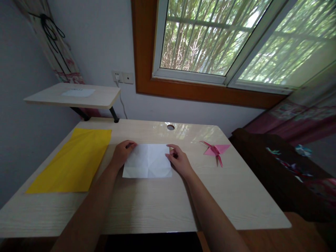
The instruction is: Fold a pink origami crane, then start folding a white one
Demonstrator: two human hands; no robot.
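Note:
A creased white sheet of paper (148, 161) lies in front of me on the desk, its fold lines crossing near the middle. My left hand (123, 153) grips the sheet's upper left corner, fingers closed on it. At the upper right edge, my right hand (180, 159) pinches the same paper between thumb and fingers. To the right of that hand rests a folded pink origami figure (216, 150) with thin pointed ends. A large yellow sheet of paper (70, 161) lies flat to the left of my left arm.
A raised shelf (52, 94) on black legs stands at the desk's back left, with a white paper slip (78, 92) on it. A round cable hole (170, 127) is near the back edge of the desk (223, 203). Dark furniture (262, 164) stands to the right.

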